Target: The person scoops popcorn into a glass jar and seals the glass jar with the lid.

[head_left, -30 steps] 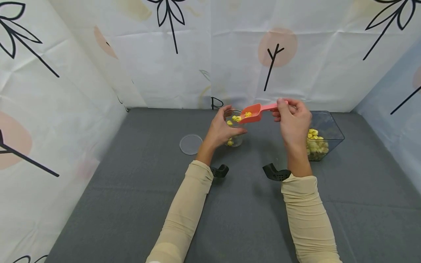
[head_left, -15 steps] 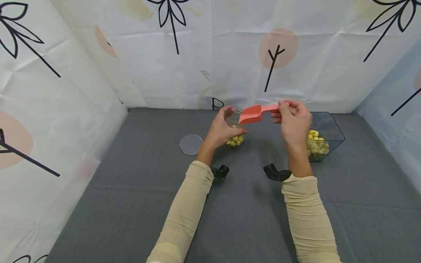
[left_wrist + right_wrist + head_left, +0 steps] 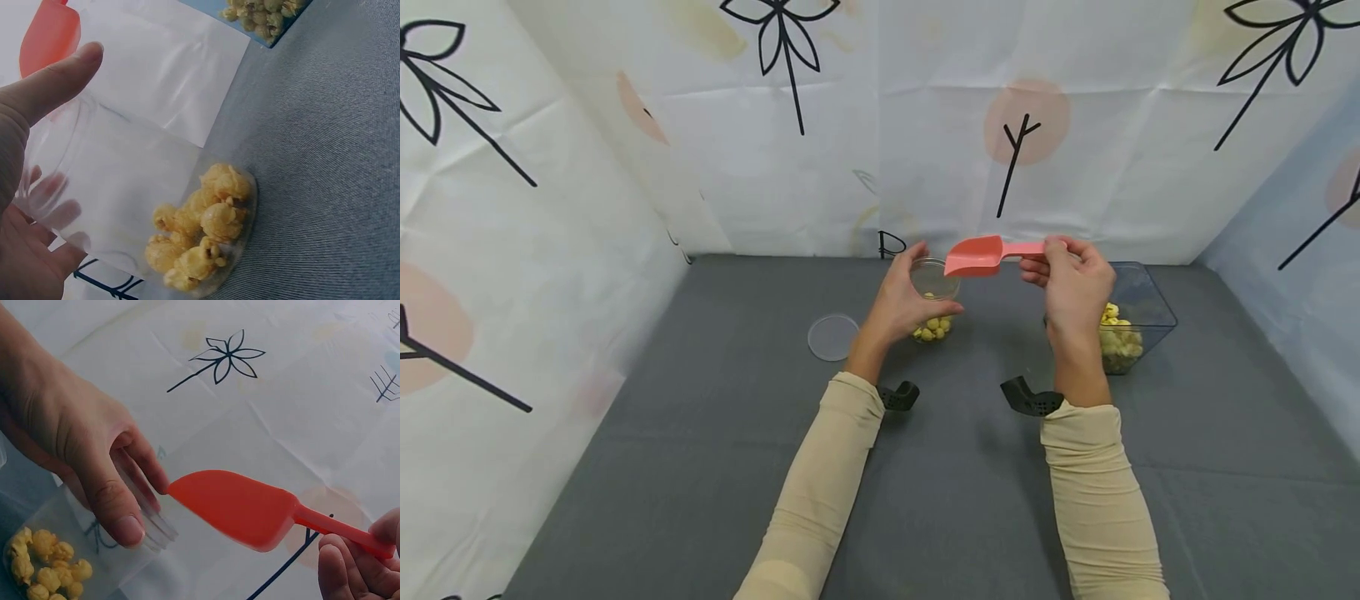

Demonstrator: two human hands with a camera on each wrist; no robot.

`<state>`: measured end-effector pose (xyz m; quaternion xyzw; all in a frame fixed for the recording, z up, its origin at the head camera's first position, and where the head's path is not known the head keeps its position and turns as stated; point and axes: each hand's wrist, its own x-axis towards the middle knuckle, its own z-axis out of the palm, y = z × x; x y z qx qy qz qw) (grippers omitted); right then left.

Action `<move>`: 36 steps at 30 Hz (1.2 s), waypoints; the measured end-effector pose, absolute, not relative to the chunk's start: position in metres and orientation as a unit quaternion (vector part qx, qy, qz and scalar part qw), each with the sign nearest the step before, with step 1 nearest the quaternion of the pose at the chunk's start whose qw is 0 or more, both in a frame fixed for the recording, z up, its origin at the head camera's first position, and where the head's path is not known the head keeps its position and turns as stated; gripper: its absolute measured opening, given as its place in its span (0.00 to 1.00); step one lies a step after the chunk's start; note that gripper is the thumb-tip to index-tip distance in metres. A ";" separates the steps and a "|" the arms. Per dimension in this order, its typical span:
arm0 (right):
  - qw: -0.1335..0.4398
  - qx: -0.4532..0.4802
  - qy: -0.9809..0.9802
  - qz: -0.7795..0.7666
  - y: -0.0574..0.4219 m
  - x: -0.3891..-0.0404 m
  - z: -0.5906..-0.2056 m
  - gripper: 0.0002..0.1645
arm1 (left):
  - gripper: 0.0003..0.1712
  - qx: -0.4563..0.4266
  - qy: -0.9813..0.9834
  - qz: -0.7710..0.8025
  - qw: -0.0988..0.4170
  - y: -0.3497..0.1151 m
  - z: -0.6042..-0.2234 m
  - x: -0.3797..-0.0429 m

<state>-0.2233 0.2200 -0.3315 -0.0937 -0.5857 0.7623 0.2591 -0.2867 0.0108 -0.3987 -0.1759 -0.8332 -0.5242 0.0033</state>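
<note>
My left hand [image 3: 901, 304] grips a clear plastic jar [image 3: 134, 169] near its rim, thumb on one side and fingers on the other. Yellow popcorn [image 3: 203, 222] lies in the bottom of the jar, which stands on the grey tabletop. Between thumb and fingers my right hand [image 3: 1073, 287] pinches the handle of a red scoop [image 3: 240, 509]. The scoop's bowl hangs just above and right of the jar's mouth, and no popcorn shows in it. Behind my right wrist stands a clear square container [image 3: 1156, 315] with more popcorn [image 3: 1118, 342] in it.
A round clear lid [image 3: 832, 337] lies flat on the grey tabletop [image 3: 955, 500], left of the jar. Printed white cloth walls [image 3: 940, 167] rise behind the table and at both sides.
Popcorn that was in the scoop a second ago has dropped into the jar. The scoop has since levelled and risen slightly from the jar's mouth. My left hand has kept its grip.
</note>
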 end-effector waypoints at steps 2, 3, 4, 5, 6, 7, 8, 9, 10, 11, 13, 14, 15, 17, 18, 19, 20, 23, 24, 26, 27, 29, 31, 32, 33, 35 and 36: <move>0.266 -0.092 -0.578 0.766 0.221 -0.224 -0.332 0.12 | 0.65 -0.178 -0.839 -0.514 0.011 0.011 -0.396 -0.286; 0.270 -0.091 -0.574 0.768 0.222 -0.224 -0.332 0.12 | 0.65 -0.178 -0.842 -0.509 0.016 0.012 -0.395 -0.286; 0.275 -0.090 -0.569 0.770 0.223 -0.224 -0.331 0.12 | 0.65 -0.178 -0.845 -0.504 0.020 0.012 -0.393 -0.285; 0.280 -0.089 -0.567 0.770 0.223 -0.224 -0.331 0.12 | 0.65 -0.178 -0.847 -0.500 0.026 0.012 -0.391 -0.285; 0.285 -0.087 -0.566 0.768 0.224 -0.224 -0.331 0.12 | 0.65 -0.178 -0.850 -0.495 0.031 0.011 -0.389 -0.284; 0.289 -0.087 -0.566 0.767 0.224 -0.224 -0.331 0.12 | 0.65 -0.178 -0.851 -0.492 0.036 0.011 -0.387 -0.284; 0.294 -0.085 -0.565 0.766 0.225 -0.224 -0.330 0.12 | 0.64 -0.178 -0.853 -0.489 0.042 0.011 -0.386 -0.283; 0.300 -0.085 -0.564 0.765 0.225 -0.223 -0.329 0.12 | 0.64 -0.179 -0.854 -0.486 0.046 0.011 -0.384 -0.283; 0.304 -0.085 -0.563 0.764 0.226 -0.222 -0.328 0.12 | 0.64 -0.180 -0.856 -0.483 0.050 0.011 -0.383 -0.282; 0.307 -0.086 -0.562 0.763 0.227 -0.221 -0.327 0.12 | 0.64 -0.181 -0.856 -0.481 0.054 0.011 -0.381 -0.282; 0.316 -0.087 -0.557 0.763 0.231 -0.219 -0.324 0.12 | 0.63 -0.185 -0.856 -0.478 0.059 0.012 -0.378 -0.282; 0.319 -0.088 -0.555 0.763 0.233 -0.217 -0.323 0.12 | 0.63 -0.187 -0.856 -0.478 0.061 0.012 -0.376 -0.281; 0.323 -0.089 -0.553 0.762 0.235 -0.216 -0.321 0.13 | 0.63 -0.188 -0.856 -0.478 0.062 0.013 -0.374 -0.281; 0.330 -0.089 -0.548 0.764 0.240 -0.213 -0.318 0.13 | 0.62 -0.190 -0.855 -0.478 0.063 0.014 -0.370 -0.280; 0.335 -0.089 -0.546 0.763 0.242 -0.212 -0.317 0.13 | 0.62 -0.189 -0.855 -0.479 0.062 0.015 -0.367 -0.279; 0.338 -0.089 -0.545 0.762 0.244 -0.211 -0.315 0.13 | 0.62 -0.188 -0.855 -0.480 0.062 0.016 -0.365 -0.278; 0.341 -0.090 -0.545 0.761 0.246 -0.210 -0.314 0.13 | 0.62 -0.188 -0.854 -0.481 0.061 0.017 -0.363 -0.277; 0.353 -0.092 -0.546 0.754 0.253 -0.207 -0.313 0.11 | 0.61 -0.193 -0.849 -0.488 0.058 0.020 -0.358 -0.274; 0.358 -0.094 -0.549 0.750 0.255 -0.206 -0.313 0.11 | 0.61 -0.196 -0.847 -0.491 0.057 0.021 -0.357 -0.273; 0.364 -0.094 -0.549 0.746 0.259 -0.205 -0.313 0.12 | 0.59 -0.203 -0.843 -0.494 0.060 0.024 -0.355 -0.271; 0.366 -0.094 -0.549 0.745 0.261 -0.205 -0.313 0.12 | 0.59 -0.207 -0.842 -0.495 0.061 0.025 -0.354 -0.270; 0.372 -0.092 -0.548 0.743 0.265 -0.204 -0.312 0.12 | 0.57 -0.212 -0.841 -0.493 0.065 0.028 -0.353 -0.268; 0.376 -0.092 -0.547 0.742 0.269 -0.203 -0.312 0.11 | 0.56 -0.219 -0.842 -0.489 0.067 0.032 -0.352 -0.267; 0.377 -0.094 -0.547 0.741 0.272 -0.203 -0.312 0.09 | 0.56 -0.223 -0.842 -0.487 0.066 0.034 -0.351 -0.266; 0.380 -0.096 -0.547 0.740 0.274 -0.202 -0.312 0.08 | 0.56 -0.226 -0.842 -0.485 0.065 0.036 -0.351 -0.265; 0.386 -0.100 -0.545 0.737 0.279 -0.201 -0.312 0.07 | 0.56 -0.234 -0.844 -0.480 0.061 0.040 -0.350 -0.264; 0.390 -0.103 -0.546 0.735 0.281 -0.200 -0.312 0.06 | 0.56 -0.240 -0.843 -0.478 0.059 0.042 -0.350 -0.263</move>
